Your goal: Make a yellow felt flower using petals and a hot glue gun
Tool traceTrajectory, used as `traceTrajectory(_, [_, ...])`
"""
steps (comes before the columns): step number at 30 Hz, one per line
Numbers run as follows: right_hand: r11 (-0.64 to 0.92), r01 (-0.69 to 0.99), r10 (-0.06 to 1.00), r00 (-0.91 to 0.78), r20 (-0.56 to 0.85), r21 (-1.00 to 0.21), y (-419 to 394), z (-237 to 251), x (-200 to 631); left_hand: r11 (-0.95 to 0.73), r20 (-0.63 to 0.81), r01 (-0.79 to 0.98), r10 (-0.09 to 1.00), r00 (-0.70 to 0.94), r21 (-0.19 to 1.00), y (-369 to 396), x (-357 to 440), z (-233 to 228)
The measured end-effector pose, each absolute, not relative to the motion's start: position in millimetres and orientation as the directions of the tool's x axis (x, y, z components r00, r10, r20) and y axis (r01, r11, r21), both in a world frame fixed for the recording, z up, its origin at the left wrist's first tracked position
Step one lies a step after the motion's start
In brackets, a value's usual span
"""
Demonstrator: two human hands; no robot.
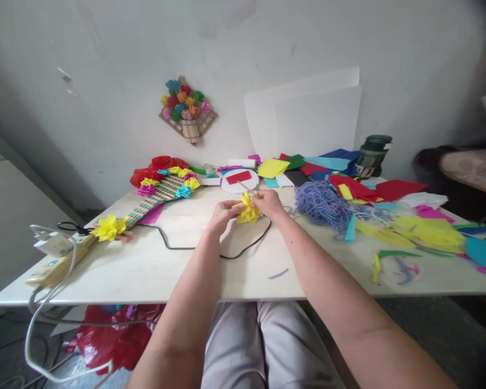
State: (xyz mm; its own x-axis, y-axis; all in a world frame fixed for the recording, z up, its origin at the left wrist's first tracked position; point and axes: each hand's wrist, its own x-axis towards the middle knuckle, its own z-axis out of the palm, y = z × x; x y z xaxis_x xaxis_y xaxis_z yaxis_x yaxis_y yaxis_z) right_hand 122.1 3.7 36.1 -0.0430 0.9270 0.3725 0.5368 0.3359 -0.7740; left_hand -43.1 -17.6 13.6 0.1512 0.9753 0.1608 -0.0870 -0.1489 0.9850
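Over the middle of the table a yellow paper flower (pixel 249 209) is held between my two hands. My left hand (pixel 223 215) is closed, its fingers pinching the flower's left side. My right hand (pixel 269 203) is closed on a thin wooden stick (pixel 245 187) at the flower's upper right; the stick points up and left. Whether the right fingertips also grip the petals is hard to see. Just behind the flower lies a white oval piece (pixel 227 186) bearing a red rectangle (pixel 238 178). A black cord (pixel 243 254) curves across the table below my hands.
At left is a striped woven piece (pixel 154 197) trimmed with paper flowers, near a power strip (pixel 60 265). A tangle of blue-purple yarn (pixel 322 205) sits right of my hands. Coloured paper (pixel 429 232) spreads over the right side. A dark jar (pixel 373 156) stands at the back.
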Motion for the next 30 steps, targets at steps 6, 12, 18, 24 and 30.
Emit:
traceTrajectory(6, [0.318, 0.516, 0.936, -0.035, 0.351, -0.795, 2, 36, 120, -0.145, 0.155, -0.086, 0.980, 0.122, 0.986, -19, -40, 16])
traceTrajectory(12, [0.317, 0.501, 0.937, -0.035, 0.347, -0.805, 0, 37, 118, -0.160, 0.161, -0.030, 0.987, 0.011, 0.987, -24, -35, 23])
traceTrajectory(18, [0.338, 0.484, 0.930, -0.041, 0.365, -0.807, 1, 34, 118, -0.173, 0.173, -0.004, 0.985, -0.005, 0.985, -24, -34, 23])
traceTrajectory(24, [0.347, 0.517, 0.923, -0.041, 0.382, -0.782, 4, 32, 117, -0.182, 0.181, -0.028, 0.983, -0.011, 0.983, -20, -36, 20])
traceTrajectory(30, [0.345, 0.542, 0.920, -0.035, 0.389, -0.767, 5, 32, 118, -0.173, 0.172, -0.063, 0.985, -0.031, 0.983, -19, -38, 19])
